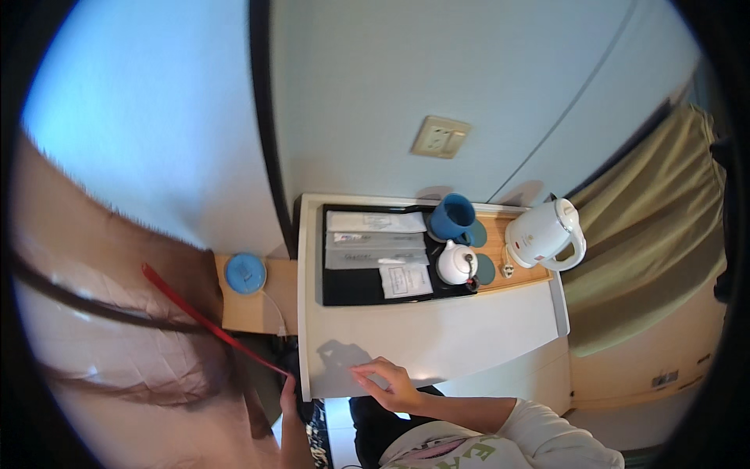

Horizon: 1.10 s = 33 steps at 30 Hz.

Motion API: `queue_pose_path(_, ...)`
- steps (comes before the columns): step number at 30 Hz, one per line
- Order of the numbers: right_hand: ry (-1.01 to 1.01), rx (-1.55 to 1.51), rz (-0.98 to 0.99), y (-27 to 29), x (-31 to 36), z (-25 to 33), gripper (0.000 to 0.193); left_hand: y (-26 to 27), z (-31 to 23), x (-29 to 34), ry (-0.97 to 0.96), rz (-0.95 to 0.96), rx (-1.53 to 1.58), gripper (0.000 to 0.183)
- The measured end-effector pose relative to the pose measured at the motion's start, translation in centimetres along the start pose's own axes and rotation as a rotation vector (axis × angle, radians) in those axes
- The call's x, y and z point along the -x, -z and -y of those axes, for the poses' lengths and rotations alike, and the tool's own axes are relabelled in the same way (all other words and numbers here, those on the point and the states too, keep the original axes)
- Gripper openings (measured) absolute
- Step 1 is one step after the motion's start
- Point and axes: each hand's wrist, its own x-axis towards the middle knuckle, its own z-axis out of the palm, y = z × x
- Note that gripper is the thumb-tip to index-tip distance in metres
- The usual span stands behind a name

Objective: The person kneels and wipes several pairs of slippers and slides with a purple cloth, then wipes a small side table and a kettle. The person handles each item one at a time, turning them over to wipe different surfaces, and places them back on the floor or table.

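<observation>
My right hand (388,382) lies flat with its fingers spread on the white tabletop (437,336), close to the front edge, and holds nothing. My left hand (288,393) is low beside the table's left corner, closed around the near end of a thin red rod (205,320) that slants up to the left. Further back on the table a black tray (351,291) carries flat paper packets (376,239) and a white card (405,280). A blue mug (452,216) and a small white teapot (457,263) stand at the tray's right end.
A white electric kettle (547,234) stands on a wooden board (522,275) at the back right. A blue round disc (244,273) with a white cable sits on a low wooden shelf to the left. A wall socket (440,137) is above, and an olive curtain (664,234) hangs to the right.
</observation>
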Motion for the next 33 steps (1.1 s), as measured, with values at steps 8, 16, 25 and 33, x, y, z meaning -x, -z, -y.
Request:
queue_pose_path(8,0.036,-0.588,0.027,6.9,-0.6,0.6,0.036,-19.3,-3.2,9.8,-0.925,-0.096,-0.514,0.054)
queue_pose_path(16,0.181,-1.377,0.097,17.5,1.1,5.6,0.065,-36.6,5.8,10.2,-1.388,0.525,-1.328,0.06)
queue_pose_path(25,-0.122,-1.647,-0.422,33.4,8.9,1.9,0.058,-50.7,17.3,15.1,-1.3,1.087,-1.843,0.043)
queue_pose_path(33,0.111,-0.229,-0.826,47.2,10.3,-1.4,0.054,-56.1,23.3,7.7,-0.151,0.661,-0.855,0.062)
